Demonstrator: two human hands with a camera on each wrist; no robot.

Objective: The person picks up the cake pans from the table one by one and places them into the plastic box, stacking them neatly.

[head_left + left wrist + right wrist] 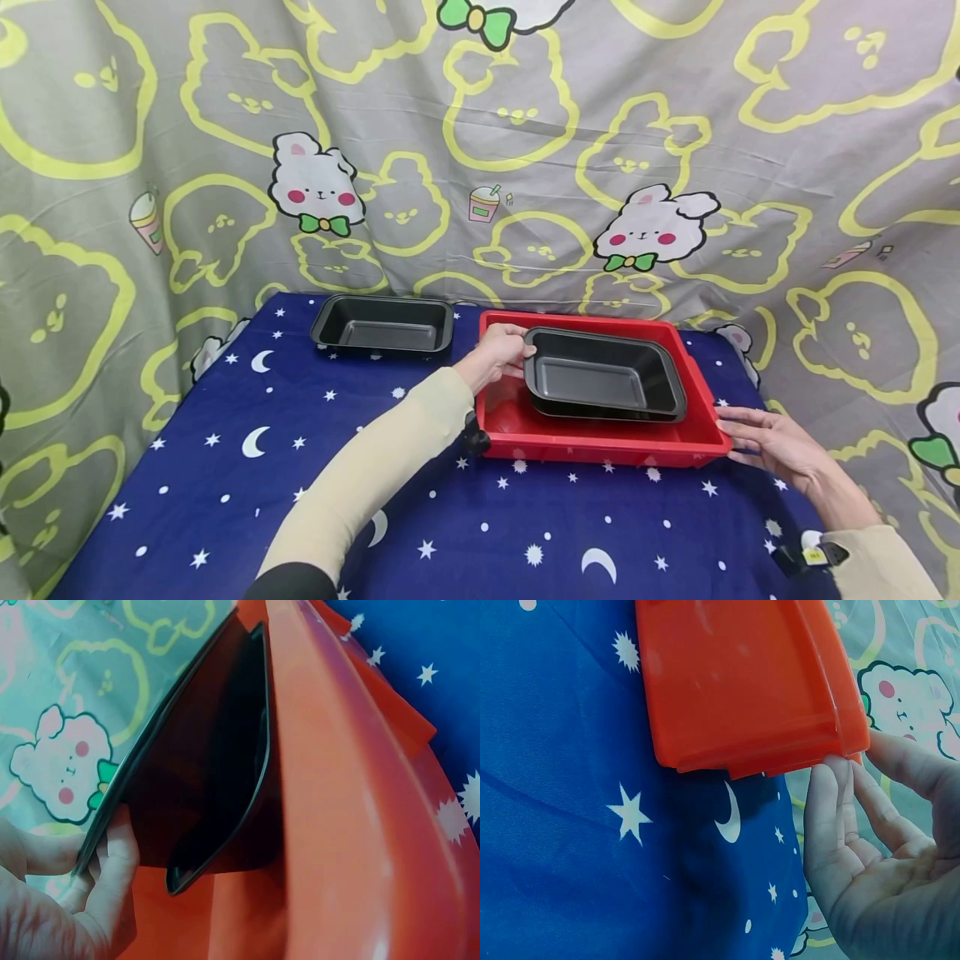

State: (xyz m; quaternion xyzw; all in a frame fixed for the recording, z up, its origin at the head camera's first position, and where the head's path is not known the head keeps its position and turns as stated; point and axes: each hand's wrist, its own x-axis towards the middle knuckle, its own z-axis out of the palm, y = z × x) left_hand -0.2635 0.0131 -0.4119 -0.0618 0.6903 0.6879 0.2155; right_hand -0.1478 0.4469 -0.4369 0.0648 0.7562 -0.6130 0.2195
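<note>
My left hand point(501, 348) pinches the left rim of a black loaf pan point(588, 379), thumb on one side and fingers on the other. The pan sits tilted inside a red plastic tray point(600, 450). In the left wrist view, a second dark rim point(259, 769) shows beneath the held pan, mostly hidden by it. With thumb and fingertips, my right hand point(776, 446) holds the tray's near right corner; the right wrist view shows the fingers point(825, 802) under the rim.
Another black loaf pan point(382, 325) stands at the back left of the table. A blue cloth point(420, 517) with white stars and moons covers the table. Behind it hangs a grey curtain point(420, 108) with cartoon animals.
</note>
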